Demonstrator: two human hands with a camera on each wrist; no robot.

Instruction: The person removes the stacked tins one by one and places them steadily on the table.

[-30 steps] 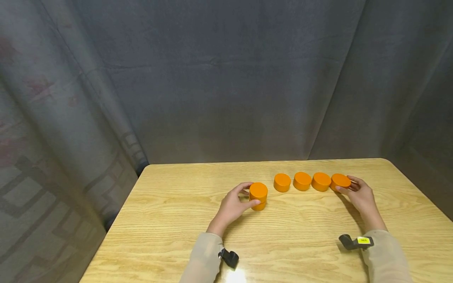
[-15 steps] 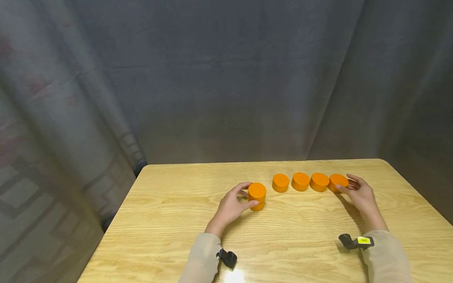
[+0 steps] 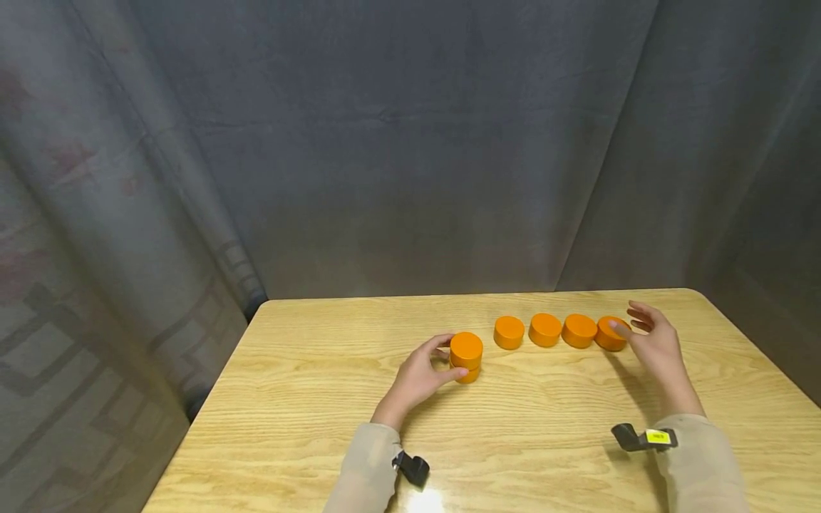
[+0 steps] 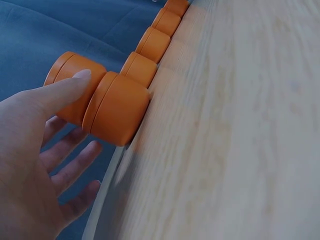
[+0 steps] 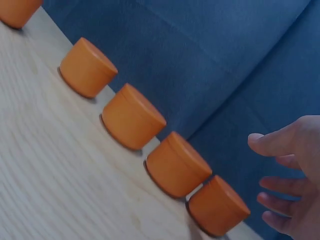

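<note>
Two orange discs stand stacked (image 3: 466, 356) on the wooden table (image 3: 513, 427). My left hand (image 3: 454, 355) cups this stack, thumb (image 4: 65, 90) against the upper disc (image 4: 75, 92) and fingers round the far side. To the right, four more orange discs lie in a row; the rightmost disc (image 3: 608, 335) sits flat at the end. My right hand (image 3: 625, 318) hovers just right of it with fingers spread. In the right wrist view, that hand (image 5: 260, 170) is clear of the end disc (image 5: 217, 206).
A grey curtain (image 3: 410, 142) hangs close behind the table's far edge. The table's left edge (image 3: 212, 399) and rounded right corner (image 3: 699, 296) are in view. Black wrist cameras (image 3: 413, 468) (image 3: 641, 437) sit on both sleeves. Bare wood lies in front of the discs.
My right hand has let go of the rightmost disc and opened, drawing slightly up and away. That disc now sits flat in the row. The left hand has stayed on the stack.
</note>
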